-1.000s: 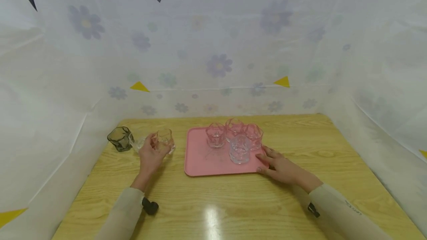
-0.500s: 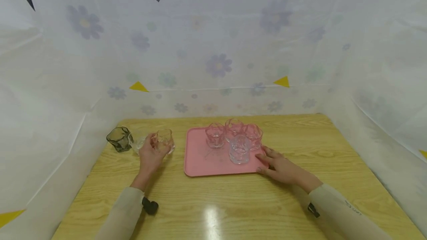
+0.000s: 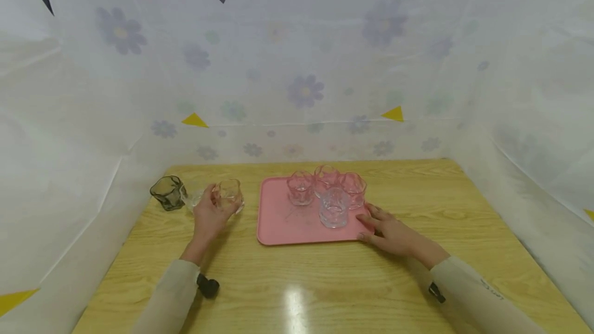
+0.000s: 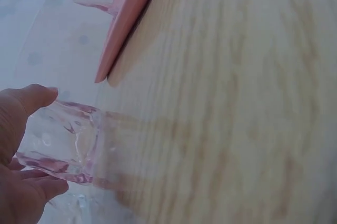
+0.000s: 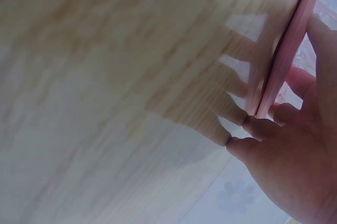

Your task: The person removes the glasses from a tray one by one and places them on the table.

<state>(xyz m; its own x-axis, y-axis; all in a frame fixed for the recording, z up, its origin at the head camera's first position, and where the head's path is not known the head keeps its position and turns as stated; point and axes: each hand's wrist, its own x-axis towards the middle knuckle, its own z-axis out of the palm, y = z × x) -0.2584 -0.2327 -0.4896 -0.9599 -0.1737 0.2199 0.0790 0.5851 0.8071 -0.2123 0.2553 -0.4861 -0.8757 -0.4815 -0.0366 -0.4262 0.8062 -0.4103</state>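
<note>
Head view: your left hand [image 3: 211, 215] has its fingers clamped on the tinted glass [image 3: 229, 193], which stands upright between thumb and fingers, left of the tray [image 3: 278, 227]. Clear glass [image 3: 191, 198] sits just left of those fingers, partly hidden behind them. Grey glass [image 3: 168, 193] is past it, further left of the fingers. Your right hand [image 3: 393, 235] lies at the tray's near right corner, fingers apart, thumb by the near edge, touching but not wrapped round any glass. Just beyond its fingertips: right pink glass [image 3: 356, 189]; whether they touch it, can't tell. Clear tumbler [image 3: 333, 211] is left of the same fingertips, on the tray. Back pink glass [image 3: 327, 175] and left pink glass [image 3: 300, 189] are on the tray too, further from your right fingers. Table [image 3: 297, 272] under everything, patterned curtain [image 3: 303, 55] beyond both hands.

Left wrist view: your thumb is on one side of the tinted glass, fingers on the opposite side, glass gripped between. Its edges look pinkish here. Base is at or just over the table, can't tell which. Tray edge is beyond the thumb, apart from it.

Right wrist view: your fingers are spread along the tray rim; two fingertips touch the table beside it, others reach over the rim. Glass shows blurred behind them.
</note>
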